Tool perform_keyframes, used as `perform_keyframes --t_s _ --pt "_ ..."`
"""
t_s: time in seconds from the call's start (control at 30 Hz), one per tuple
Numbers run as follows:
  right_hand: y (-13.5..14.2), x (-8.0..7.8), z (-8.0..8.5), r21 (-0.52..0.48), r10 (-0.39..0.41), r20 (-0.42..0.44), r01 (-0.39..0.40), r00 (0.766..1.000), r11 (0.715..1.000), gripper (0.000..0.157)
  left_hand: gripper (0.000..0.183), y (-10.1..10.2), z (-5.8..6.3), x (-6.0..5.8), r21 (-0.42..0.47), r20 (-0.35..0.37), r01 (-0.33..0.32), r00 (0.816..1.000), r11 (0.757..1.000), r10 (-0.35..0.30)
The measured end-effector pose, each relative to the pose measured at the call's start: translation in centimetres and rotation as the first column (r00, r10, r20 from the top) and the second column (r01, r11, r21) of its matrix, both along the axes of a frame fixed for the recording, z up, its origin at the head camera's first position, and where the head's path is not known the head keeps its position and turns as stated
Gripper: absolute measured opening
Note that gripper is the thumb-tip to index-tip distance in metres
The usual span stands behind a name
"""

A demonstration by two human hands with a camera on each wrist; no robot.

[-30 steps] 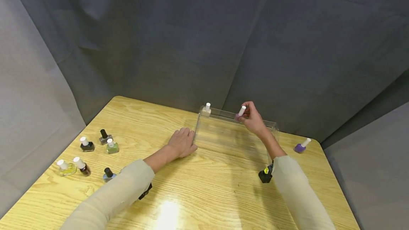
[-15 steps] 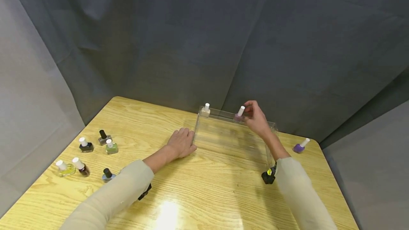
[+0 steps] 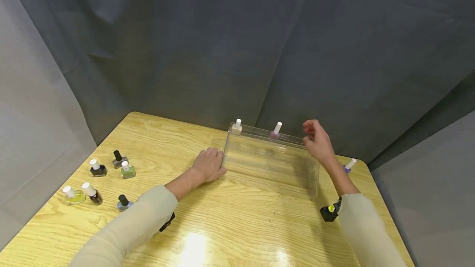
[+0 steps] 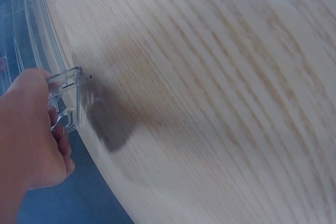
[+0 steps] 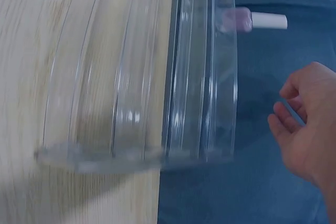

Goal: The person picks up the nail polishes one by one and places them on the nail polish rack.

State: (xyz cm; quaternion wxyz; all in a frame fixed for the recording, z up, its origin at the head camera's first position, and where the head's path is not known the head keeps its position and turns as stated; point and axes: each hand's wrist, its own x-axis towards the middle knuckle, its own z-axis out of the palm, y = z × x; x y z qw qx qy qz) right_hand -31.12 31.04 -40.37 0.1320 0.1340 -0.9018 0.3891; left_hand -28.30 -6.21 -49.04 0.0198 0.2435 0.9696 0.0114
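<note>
A clear acrylic tiered rack (image 3: 267, 158) stands at the back of the table. My left hand (image 3: 208, 165) holds its left end; the left wrist view shows the thumb and bent fingers around the clear side panel (image 4: 67, 98). On the top tier stand a cream nail polish bottle (image 3: 236, 129) at the left and a mauve nail polish bottle (image 3: 274, 136) near the middle, both with white caps. My right hand (image 3: 318, 141) hovers over the rack's right end, fingers loosely bent and holding nothing. In the right wrist view, it is apart from the mauve bottle (image 5: 240, 20).
At the left are several polish bottles, among them green (image 3: 128, 172), yellow (image 3: 76, 197), dark red (image 3: 95, 197) and blue (image 3: 124, 205). A purple bottle (image 3: 347, 169) stands at the right, partly behind my right forearm. A dark curtain (image 3: 185, 52) hangs behind the table.
My right hand has let go of the mauve nail polish bottle on the top tier and moved right, toward the rack's right end. My left hand stays on the rack.
</note>
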Motion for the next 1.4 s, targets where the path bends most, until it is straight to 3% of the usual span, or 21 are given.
perform_keyframes --t_s 0.33,0.63,0.9,1.2,1.27,1.4 --pt "4.3 2.4 -0.5 0.034 -0.118 -0.001 0.118 0.993 0.992 0.039 0.041 -0.1 0.0 0.0 0.0 -0.006 0.005 1.0 1.0 -0.005" --pt "8.2 4.6 -2.0 0.027 -0.249 -0.006 0.249 0.969 0.968 0.046 0.042 0.2 -0.2 -0.1 -0.006 -0.022 0.012 1.0 1.0 -0.012" --pt "10.3 6.1 -4.1 -0.022 -0.42 0.02 0.42 0.907 0.907 0.047 0.051 0.1 0.0 -0.1 -0.018 0.002 0.008 1.0 1.0 -0.008" --pt "11.8 6.1 -6.3 -0.134 -0.543 0.13 0.557 0.83 0.819 0.058 0.048 0.0 0.0 -0.2 -0.018 -0.004 0.008 1.0 1.0 -0.008" --pt "12.0 5.9 -6.6 -0.14 -0.554 0.143 0.571 0.82 0.809 0.06 0.048 0.0 0.0 -0.2 -0.012 -0.001 0.008 1.0 1.0 -0.008" --pt "12.2 5.6 -7.2 -0.153 -0.548 0.157 0.568 0.822 0.809 0.063 0.049 0.0 -0.1 -0.1 -0.012 0.004 0.009 1.0 1.0 -0.009"
